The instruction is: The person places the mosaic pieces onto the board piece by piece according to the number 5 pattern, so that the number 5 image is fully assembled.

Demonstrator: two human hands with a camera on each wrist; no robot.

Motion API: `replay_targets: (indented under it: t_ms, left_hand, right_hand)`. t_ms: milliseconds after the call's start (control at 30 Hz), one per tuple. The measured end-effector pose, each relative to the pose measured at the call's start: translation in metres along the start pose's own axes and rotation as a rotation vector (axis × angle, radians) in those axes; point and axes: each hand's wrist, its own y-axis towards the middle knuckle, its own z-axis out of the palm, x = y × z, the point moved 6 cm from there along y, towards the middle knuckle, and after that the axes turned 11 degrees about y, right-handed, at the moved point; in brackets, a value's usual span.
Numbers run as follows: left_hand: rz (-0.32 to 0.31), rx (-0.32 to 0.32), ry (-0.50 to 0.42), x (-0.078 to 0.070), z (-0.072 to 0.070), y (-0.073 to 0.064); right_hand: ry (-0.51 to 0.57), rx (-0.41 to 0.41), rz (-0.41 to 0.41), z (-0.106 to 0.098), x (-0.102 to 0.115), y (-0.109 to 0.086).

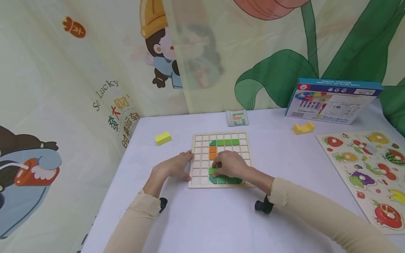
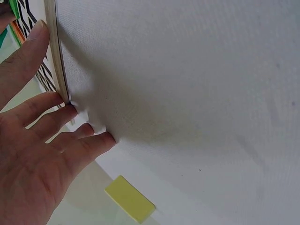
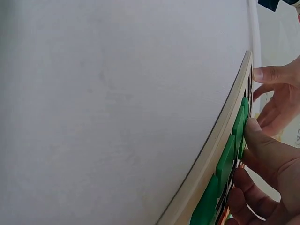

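A square wooden grid board [image 1: 197, 160] lies on the table, with flat coloured tiles on its cells. Light green tiles [image 1: 227, 142] and orange tiles [image 1: 213, 153] sit in its upper half; dark green tiles [image 1: 222, 180] line the bottom. My right hand [image 1: 232, 164] is over the board, thumb and index finger pinching a light green tile [image 1: 212, 171] at the lower left of the pattern. It hides several cells. With spread fingers, my left hand [image 1: 175, 166] steadies the board's left edge; in the left wrist view its thumb [image 2: 35, 44] lies on the rim.
A yellow block [image 1: 163, 138] lies left of the board, and a curved yellow piece [image 1: 303, 128] at right. Behind the board is a small pattern card [image 1: 237, 118]. A printed box [image 1: 333, 102] stands at back right, near a fruit picture board [image 1: 357, 168].
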Motion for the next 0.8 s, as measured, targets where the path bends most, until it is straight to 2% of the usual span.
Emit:
replay_targets:
  t_ms: [200, 433, 600, 700, 800]
  left_hand:
    - [0.009, -0.003, -0.007, -0.003, -0.001, 0.001]
    - [0.035, 0.019, 0.003, -0.007, 0.0, 0.005]
    - [0.025, 0.036, 0.003, 0.0, 0.002, 0.002]
    - [-0.011, -0.017, 0.037, 0.005, 0.001, -0.002]
    - [-0.021, -0.155, 0.108, 0.006, -0.006, -0.009]
  right_hand:
    - [0.014, -0.003, -0.026, -0.002, -0.005, -0.003]
    - [0.093, -0.031, -0.127, -0.02, -0.016, -0.014]
    - [-0.022, -0.03, -0.143, -0.041, -0.023, -0.03]
    - [-0.135, -0.071, -0.171, -0.056, -0.027, -0.042]
    - [-0.238, -0.148, -0.22, -0.069, -0.032, -0.052]
